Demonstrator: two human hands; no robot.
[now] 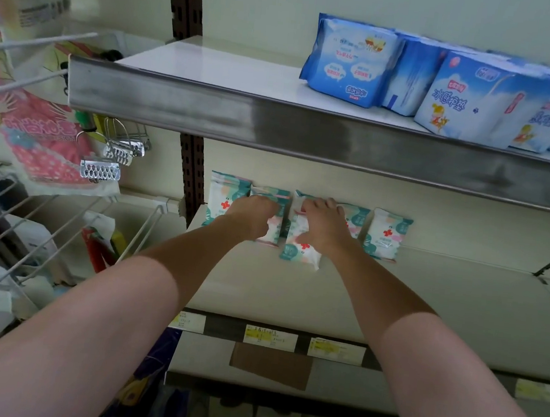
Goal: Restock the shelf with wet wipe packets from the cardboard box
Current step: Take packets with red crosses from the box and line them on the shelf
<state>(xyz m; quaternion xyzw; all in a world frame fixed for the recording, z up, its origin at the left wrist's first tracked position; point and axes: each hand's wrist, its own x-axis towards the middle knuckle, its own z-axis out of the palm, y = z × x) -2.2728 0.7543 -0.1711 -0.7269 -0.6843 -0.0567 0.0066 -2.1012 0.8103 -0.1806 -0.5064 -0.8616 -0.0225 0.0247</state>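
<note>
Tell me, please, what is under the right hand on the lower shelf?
The right hand lies on a wet wipe packet whose lower end sticks out toward the camera. Its upper part is covered by the hand.

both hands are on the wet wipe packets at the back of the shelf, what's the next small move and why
Probably nudge the packet under the right hand back and upright. That packet sits forward of the row and leans, while the end packet stands against the back wall. The left hand can steady its neighbour.
</note>
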